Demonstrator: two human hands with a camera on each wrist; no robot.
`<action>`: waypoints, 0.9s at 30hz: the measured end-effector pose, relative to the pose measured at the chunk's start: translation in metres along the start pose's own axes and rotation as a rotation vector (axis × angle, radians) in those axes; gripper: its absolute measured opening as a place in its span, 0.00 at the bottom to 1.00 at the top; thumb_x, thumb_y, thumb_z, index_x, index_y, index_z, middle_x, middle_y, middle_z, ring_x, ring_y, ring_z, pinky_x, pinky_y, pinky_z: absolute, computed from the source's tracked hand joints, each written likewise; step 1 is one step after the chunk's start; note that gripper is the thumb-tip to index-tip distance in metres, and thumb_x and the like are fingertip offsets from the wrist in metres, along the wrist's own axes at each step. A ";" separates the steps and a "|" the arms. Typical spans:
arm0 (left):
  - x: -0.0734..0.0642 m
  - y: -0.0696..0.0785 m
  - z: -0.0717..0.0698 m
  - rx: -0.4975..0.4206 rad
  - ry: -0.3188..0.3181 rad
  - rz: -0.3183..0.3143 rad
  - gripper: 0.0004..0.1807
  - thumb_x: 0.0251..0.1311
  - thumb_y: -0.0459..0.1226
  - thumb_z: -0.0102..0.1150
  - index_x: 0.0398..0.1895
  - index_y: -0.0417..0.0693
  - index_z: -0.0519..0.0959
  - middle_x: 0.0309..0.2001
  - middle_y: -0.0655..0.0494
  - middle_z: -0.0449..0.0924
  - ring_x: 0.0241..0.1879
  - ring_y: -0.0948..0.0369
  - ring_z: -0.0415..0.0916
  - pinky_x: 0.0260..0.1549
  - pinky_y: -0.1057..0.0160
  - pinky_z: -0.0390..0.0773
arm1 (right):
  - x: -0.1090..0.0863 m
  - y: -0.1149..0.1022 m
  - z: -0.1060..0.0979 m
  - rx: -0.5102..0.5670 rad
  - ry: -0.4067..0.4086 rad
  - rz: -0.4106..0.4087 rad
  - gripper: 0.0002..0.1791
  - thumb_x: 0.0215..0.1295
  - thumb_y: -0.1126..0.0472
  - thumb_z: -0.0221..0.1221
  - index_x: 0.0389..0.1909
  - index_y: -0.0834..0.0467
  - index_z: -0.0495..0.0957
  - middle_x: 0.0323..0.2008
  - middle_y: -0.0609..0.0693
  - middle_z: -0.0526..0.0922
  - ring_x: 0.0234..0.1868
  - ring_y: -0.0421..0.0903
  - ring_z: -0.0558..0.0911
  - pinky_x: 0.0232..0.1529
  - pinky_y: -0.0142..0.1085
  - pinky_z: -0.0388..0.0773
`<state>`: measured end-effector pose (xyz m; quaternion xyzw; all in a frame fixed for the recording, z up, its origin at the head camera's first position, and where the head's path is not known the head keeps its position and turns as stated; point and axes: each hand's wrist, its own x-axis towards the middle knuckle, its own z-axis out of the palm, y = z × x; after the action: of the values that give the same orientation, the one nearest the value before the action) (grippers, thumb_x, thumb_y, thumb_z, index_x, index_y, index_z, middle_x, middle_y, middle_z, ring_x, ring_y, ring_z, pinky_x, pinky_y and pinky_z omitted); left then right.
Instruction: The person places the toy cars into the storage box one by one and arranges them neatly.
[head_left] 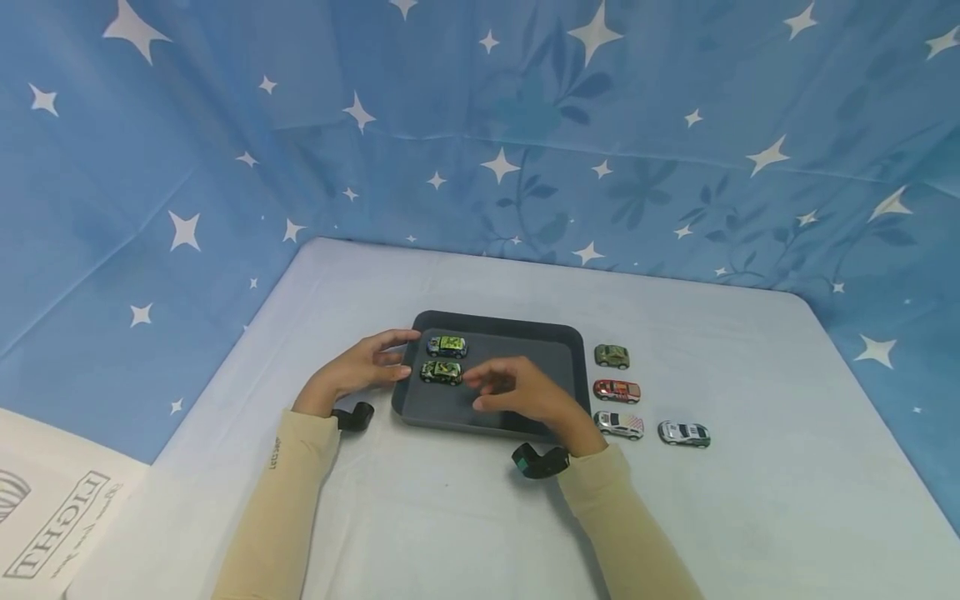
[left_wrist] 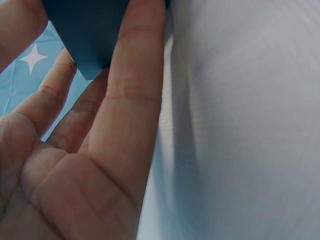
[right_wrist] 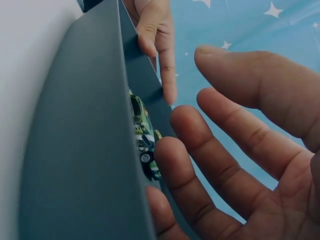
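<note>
A dark grey tray (head_left: 517, 421) lies on the white table with two toy cars inside, near its left end. The rear one is a yellow-green and blue toy car (head_left: 447, 347); in front of it sits a green and black toy car (head_left: 441, 372). My left hand (head_left: 367, 364) is at the tray's left rim, its fingers extended along the edge; in the left wrist view the tray's corner (left_wrist: 90, 35) shows between fingers and thumb. Over the tray, my right hand (head_left: 521, 387) has loosely bent fingers beside the green and black car, with nothing held.
Right of the tray stand an olive toy car (head_left: 612, 357), a red toy car (head_left: 617, 391) and a white patterned toy car (head_left: 619, 425). A silver toy car (head_left: 684, 433) is farther right. A blue starry curtain (head_left: 480, 125) hangs behind the table.
</note>
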<state>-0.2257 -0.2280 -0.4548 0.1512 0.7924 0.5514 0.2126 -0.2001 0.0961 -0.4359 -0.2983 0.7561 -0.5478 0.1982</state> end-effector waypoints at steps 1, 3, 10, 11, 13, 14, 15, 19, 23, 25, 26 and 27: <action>0.000 0.000 0.000 0.002 0.000 0.000 0.39 0.77 0.32 0.64 0.85 0.37 0.58 0.86 0.34 0.47 0.81 0.27 0.49 0.74 0.30 0.62 | -0.001 0.000 -0.001 0.000 0.000 -0.004 0.23 0.68 0.72 0.69 0.62 0.76 0.80 0.54 0.71 0.85 0.47 0.47 0.84 0.49 0.39 0.83; -0.001 0.000 -0.001 0.003 0.000 0.000 0.40 0.77 0.32 0.64 0.85 0.36 0.58 0.86 0.34 0.46 0.81 0.27 0.49 0.74 0.30 0.61 | -0.004 0.001 -0.003 -0.003 0.005 -0.010 0.23 0.68 0.73 0.69 0.62 0.76 0.80 0.55 0.72 0.85 0.47 0.47 0.84 0.49 0.39 0.83; -0.001 0.001 -0.001 0.000 -0.009 -0.008 0.40 0.77 0.32 0.64 0.85 0.37 0.57 0.87 0.35 0.45 0.82 0.28 0.47 0.75 0.30 0.60 | -0.014 0.003 -0.009 -0.020 0.018 -0.015 0.23 0.69 0.71 0.69 0.61 0.76 0.80 0.56 0.71 0.85 0.47 0.48 0.84 0.48 0.38 0.83; -0.001 0.001 -0.001 -0.001 -0.009 -0.010 0.40 0.77 0.32 0.64 0.85 0.37 0.57 0.87 0.35 0.45 0.82 0.28 0.47 0.75 0.30 0.60 | -0.015 0.004 -0.010 -0.023 0.020 -0.015 0.23 0.69 0.71 0.69 0.61 0.76 0.80 0.56 0.71 0.85 0.47 0.48 0.84 0.48 0.38 0.83; -0.001 0.001 -0.001 -0.002 -0.009 -0.011 0.40 0.77 0.32 0.64 0.85 0.37 0.57 0.87 0.35 0.45 0.82 0.28 0.47 0.75 0.30 0.60 | -0.018 0.005 -0.011 -0.029 0.025 -0.015 0.22 0.70 0.70 0.69 0.61 0.76 0.80 0.57 0.70 0.85 0.48 0.48 0.84 0.48 0.38 0.83; -0.001 0.001 -0.001 -0.003 -0.009 -0.011 0.40 0.77 0.32 0.64 0.85 0.38 0.57 0.87 0.35 0.45 0.82 0.28 0.47 0.75 0.30 0.60 | -0.020 0.006 -0.012 -0.033 0.028 -0.013 0.22 0.70 0.70 0.69 0.61 0.75 0.81 0.57 0.70 0.85 0.48 0.48 0.84 0.49 0.38 0.83; -0.001 0.001 -0.001 -0.004 -0.010 -0.010 0.40 0.77 0.32 0.64 0.86 0.38 0.57 0.87 0.35 0.45 0.82 0.28 0.47 0.75 0.30 0.60 | -0.021 0.007 -0.013 -0.036 0.032 -0.012 0.22 0.70 0.70 0.69 0.62 0.75 0.81 0.57 0.70 0.85 0.49 0.48 0.84 0.49 0.37 0.83; 0.000 -0.001 -0.001 -0.011 -0.014 -0.004 0.40 0.77 0.32 0.64 0.85 0.37 0.57 0.87 0.34 0.44 0.82 0.28 0.47 0.75 0.30 0.60 | -0.026 0.009 -0.016 -0.041 0.051 -0.013 0.22 0.70 0.71 0.68 0.62 0.73 0.81 0.58 0.69 0.85 0.51 0.50 0.84 0.52 0.38 0.83; 0.000 -0.001 -0.001 -0.021 -0.016 -0.004 0.40 0.76 0.32 0.64 0.85 0.36 0.57 0.86 0.34 0.44 0.81 0.27 0.47 0.75 0.30 0.60 | -0.031 0.009 -0.020 -0.044 0.067 -0.029 0.21 0.71 0.70 0.68 0.63 0.73 0.81 0.58 0.69 0.85 0.51 0.50 0.84 0.53 0.39 0.83; 0.000 -0.001 -0.001 -0.024 -0.016 -0.003 0.40 0.76 0.31 0.64 0.85 0.36 0.57 0.86 0.33 0.44 0.81 0.27 0.47 0.75 0.30 0.61 | -0.034 0.009 -0.023 -0.045 0.076 -0.031 0.21 0.72 0.70 0.68 0.63 0.73 0.81 0.58 0.68 0.85 0.51 0.50 0.85 0.54 0.40 0.83; 0.000 -0.001 -0.001 -0.026 -0.014 -0.005 0.40 0.76 0.31 0.64 0.85 0.36 0.57 0.86 0.33 0.44 0.81 0.27 0.47 0.75 0.30 0.60 | -0.035 0.008 -0.025 -0.047 0.080 -0.029 0.21 0.72 0.70 0.67 0.63 0.72 0.81 0.57 0.68 0.85 0.51 0.49 0.85 0.54 0.41 0.83; 0.001 -0.001 -0.001 -0.027 -0.014 -0.004 0.40 0.76 0.31 0.64 0.85 0.36 0.57 0.86 0.34 0.44 0.81 0.27 0.46 0.75 0.30 0.60 | -0.037 0.008 -0.026 -0.046 0.085 -0.024 0.21 0.72 0.70 0.67 0.63 0.72 0.81 0.57 0.68 0.85 0.51 0.49 0.84 0.55 0.41 0.83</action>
<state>-0.2266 -0.2286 -0.4555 0.1502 0.7837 0.5606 0.2213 -0.1909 0.1412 -0.4364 -0.2882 0.7726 -0.5448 0.1526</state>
